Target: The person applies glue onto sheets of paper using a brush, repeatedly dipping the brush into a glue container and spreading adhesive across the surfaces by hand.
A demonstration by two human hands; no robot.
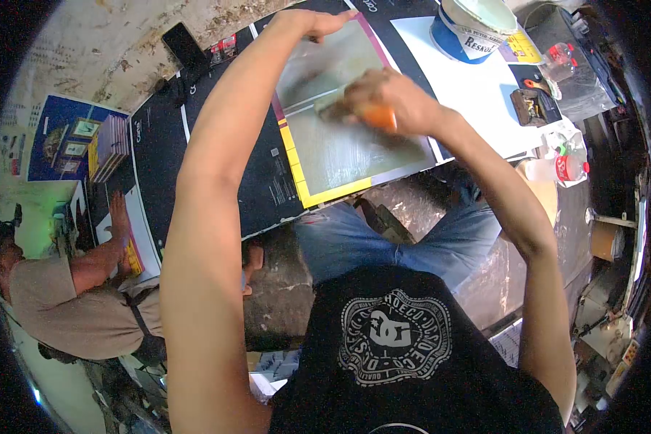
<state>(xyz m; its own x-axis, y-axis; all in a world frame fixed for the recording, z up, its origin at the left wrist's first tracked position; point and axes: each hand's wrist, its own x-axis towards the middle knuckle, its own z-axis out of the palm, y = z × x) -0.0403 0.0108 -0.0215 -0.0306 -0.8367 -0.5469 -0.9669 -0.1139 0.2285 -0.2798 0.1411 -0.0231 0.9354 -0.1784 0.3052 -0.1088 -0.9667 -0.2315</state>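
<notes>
A grey-green sheet (340,155) with a wet sheen and a yellow and maroon border lies in front of me on the black board. My left hand (315,27) rests at its far edge, fingers stretched out and pressing near the top corner. Over the middle of the sheet, my right hand (390,98) is closed around a brush (380,117) with an orange handle. Motion blurs the brush head, which touches or hovers just above the sheet; I cannot tell which.
At the back right stands a blue and white bucket (470,32) on white paper (445,87). A small open box (529,108) and plastic bottles (557,169) are at the right. A phone (184,49) lies at the back left. Another person (87,304) works at left, beside stacked books (110,148).
</notes>
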